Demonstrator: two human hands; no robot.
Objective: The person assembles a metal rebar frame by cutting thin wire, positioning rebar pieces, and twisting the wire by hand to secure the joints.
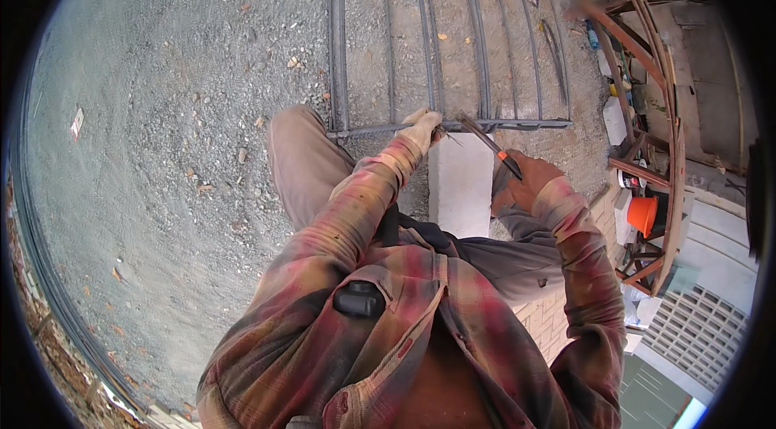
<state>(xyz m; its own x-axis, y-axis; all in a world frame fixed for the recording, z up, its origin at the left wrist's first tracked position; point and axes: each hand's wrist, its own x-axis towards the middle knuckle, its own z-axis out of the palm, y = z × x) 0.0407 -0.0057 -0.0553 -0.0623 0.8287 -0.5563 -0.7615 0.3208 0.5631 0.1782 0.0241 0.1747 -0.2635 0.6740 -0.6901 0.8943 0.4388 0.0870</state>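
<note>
A cage of steel reinforcing bars (428,33) lies on the ground in front of me. At its near bar, my left hand (420,130), in a pale glove, is closed; thin wires (453,139) stick out from its fingers. My bare right hand (529,180) is wrapped round the handle of a pair of pincers (490,140) with black and orange grips. The tool points up and left, its head beside the near bar, just right of my left hand. Below the bar, between my legs, stands a pale rectangular block (461,187).
Gravel ground (178,106) with small stones and dry leaves spreads to the left. To the right stands a wooden frame (669,130), with an orange bucket (642,214) beside it. Long dark bars (61,312) run along the far left edge.
</note>
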